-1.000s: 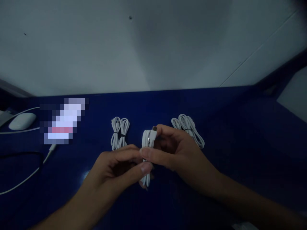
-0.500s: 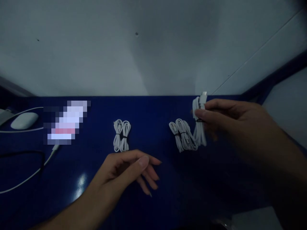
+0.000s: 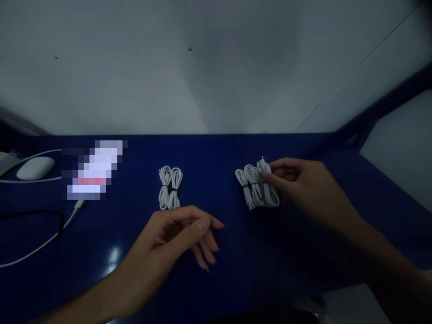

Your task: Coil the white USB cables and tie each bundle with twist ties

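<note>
My right hand point(image 3: 297, 175) pinches a bundled white cable point(image 3: 272, 191) between thumb and fingers, at the right end of a row of coiled cables. Beside it on the blue table lie more white cable bundles point(image 3: 250, 186), each bound with a black tie. Part of the held bundle is covered by my fingertips. Further left, two bundled white cables point(image 3: 170, 189) lie side by side. My left hand point(image 3: 185, 234) hovers or rests just in front of these two, fingers apart and holding nothing; I cannot tell whether it touches the table.
At the left, a lit, pixelated phone-like screen point(image 3: 96, 168) has a white cord point(image 3: 64, 227) plugged in. A white rounded case point(image 3: 35, 168) lies beyond it, near a black cord point(image 3: 33, 211). A pale wall point(image 3: 135, 81) rises behind the blue table point(image 3: 209, 166).
My right hand has moved left and down with the bundled cable, bringing it against the right-hand row. My left hand has barely moved.
</note>
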`<state>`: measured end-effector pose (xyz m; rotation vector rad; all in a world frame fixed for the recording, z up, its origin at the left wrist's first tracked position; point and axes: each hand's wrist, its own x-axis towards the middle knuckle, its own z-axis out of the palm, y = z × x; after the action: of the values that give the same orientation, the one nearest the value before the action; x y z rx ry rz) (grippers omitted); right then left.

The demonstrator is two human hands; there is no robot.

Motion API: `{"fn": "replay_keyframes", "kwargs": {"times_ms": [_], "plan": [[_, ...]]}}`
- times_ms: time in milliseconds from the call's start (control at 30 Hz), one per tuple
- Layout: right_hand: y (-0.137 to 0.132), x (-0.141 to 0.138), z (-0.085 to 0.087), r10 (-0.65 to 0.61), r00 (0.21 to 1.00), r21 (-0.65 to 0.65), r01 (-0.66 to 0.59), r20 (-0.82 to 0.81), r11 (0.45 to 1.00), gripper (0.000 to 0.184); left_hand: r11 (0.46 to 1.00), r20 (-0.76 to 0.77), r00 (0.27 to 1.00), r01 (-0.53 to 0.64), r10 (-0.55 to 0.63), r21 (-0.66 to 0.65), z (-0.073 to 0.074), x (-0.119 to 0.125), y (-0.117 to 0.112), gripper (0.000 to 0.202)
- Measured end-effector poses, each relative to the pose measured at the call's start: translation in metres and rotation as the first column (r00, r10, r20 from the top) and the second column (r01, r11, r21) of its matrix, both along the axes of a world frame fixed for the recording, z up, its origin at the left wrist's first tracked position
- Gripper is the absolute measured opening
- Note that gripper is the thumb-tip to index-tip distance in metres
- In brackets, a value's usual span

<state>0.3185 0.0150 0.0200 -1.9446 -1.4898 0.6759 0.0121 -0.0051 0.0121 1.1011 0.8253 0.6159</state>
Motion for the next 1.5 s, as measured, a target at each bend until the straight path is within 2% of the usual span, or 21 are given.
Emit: {"fn": "replay_keyframes", "kwargs": {"times_ms": [167, 333, 400, 433, 467, 500, 567, 600, 667, 733, 800, 1000, 1167, 1333, 1367, 1433, 1500], "plan": [[0.003, 0.002, -0.003, 0.010, 0.996, -0.025, -0.007, 0.087, 1.000, 0.041, 1.000, 0.008, 1.000, -0.001, 0.001, -0.017, 0.001, 0.000, 0.000, 0.032], [0.003, 0.002, -0.004, 0.028, 0.994, -0.051, -0.022, 0.105, 0.998, 0.039, 0.999, -0.051, 0.998, 0.022, -0.023, -0.030, 0.006, 0.000, -0.002, 0.035], [0.003, 0.002, -0.003, 0.031, 0.993, -0.047, -0.026, 0.111, 0.999, 0.040, 0.999, -0.128, 0.992, 0.015, -0.009, 0.046, 0.009, -0.001, -0.002, 0.034], [0.003, 0.002, -0.002, 0.033, 0.992, -0.043, -0.028, 0.118, 0.999, 0.041, 0.989, -0.182, 0.983, 0.005, 0.022, 0.148, 0.009, -0.002, -0.002, 0.031], [0.003, 0.002, -0.002, 0.035, 0.991, -0.038, -0.030, 0.129, 0.999, 0.042, 0.956, -0.242, 0.967, -0.008, 0.082, 0.294, 0.010, -0.004, -0.001, 0.027], [0.003, 0.002, -0.001, 0.037, 0.989, -0.033, -0.033, 0.141, 0.999, 0.042, 0.882, -0.308, 0.934, -0.016, 0.182, 0.471, 0.010, -0.005, 0.001, 0.022], [0.003, 0.003, -0.001, 0.041, 0.986, -0.023, -0.038, 0.163, 0.999, 0.043, 0.646, -0.385, 0.806, 0.005, 0.449, 0.763, 0.009, -0.009, 0.007, 0.018], [0.003, 0.003, -0.002, 0.044, 0.985, -0.019, -0.042, 0.168, 0.999, 0.044, 0.517, -0.406, 0.694, 0.057, 0.594, 0.854, 0.009, -0.011, 0.012, 0.019], [0.003, 0.004, -0.004, 0.049, 0.985, -0.010, -0.048, 0.168, 0.999, 0.042, 0.468, -0.409, 0.581, 0.054, 0.704, 0.882, 0.009, -0.016, 0.023, 0.022], [0.003, 0.005, -0.006, 0.051, 0.985, -0.004, -0.051, 0.163, 0.999, 0.039, 0.487, -0.454, 0.496, 0.070, 0.740, 0.870, 0.009, -0.020, 0.035, 0.017], [0.003, 0.006, -0.009, 0.041, 0.987, 0.009, -0.043, 0.157, 0.999, 0.036, 0.545, -0.531, 0.447, 0.111, 0.719, 0.831, 0.006, -0.023, 0.045, 0.018], [0.005, 0.008, -0.013, 0.037, 0.991, 0.023, -0.040, 0.126, 0.999, 0.034, 0.683, -0.694, 0.369, 0.183, 0.619, 0.707, -0.007, -0.029, 0.055, 0.034], [0.002, 0.001, -0.007, 0.031, 0.988, 0.085, -0.044, 0.152, 0.995, 0.033, 0.737, -0.729, 0.393, 0.164, 0.560, 0.655, -0.011, -0.031, 0.057, 0.040], [-0.009, -0.026, 0.009, -0.039, 0.983, 0.215, -0.001, 0.181, 0.977, 0.032, 0.756, -0.720, 0.442, 0.130, 0.535, 0.641, -0.012, -0.031, 0.057, 0.043], [-0.010, -0.034, 0.012, -0.012, 0.985, 0.233, -0.030, 0.175, 0.972, 0.029, 0.758, -0.720, 0.444, 0.127, 0.533, 0.640, -0.011, -0.031, 0.057, 0.043], [-0.010, -0.054, 0.016, 0.191, 0.970, 0.226, -0.221, 0.148, 0.949, 0.020, 0.763, -0.727, 0.433, 0.127, 0.532, 0.634, -0.010, -0.031, 0.056, 0.044], [-0.007, -0.075, 0.017, 0.380, 0.908, 0.173, -0.409, 0.178, 0.896, 0.013, 0.766, -0.741, 0.409, 0.141, 0.532, 0.628, -0.009, -0.031, 0.056, 0.045]]}}
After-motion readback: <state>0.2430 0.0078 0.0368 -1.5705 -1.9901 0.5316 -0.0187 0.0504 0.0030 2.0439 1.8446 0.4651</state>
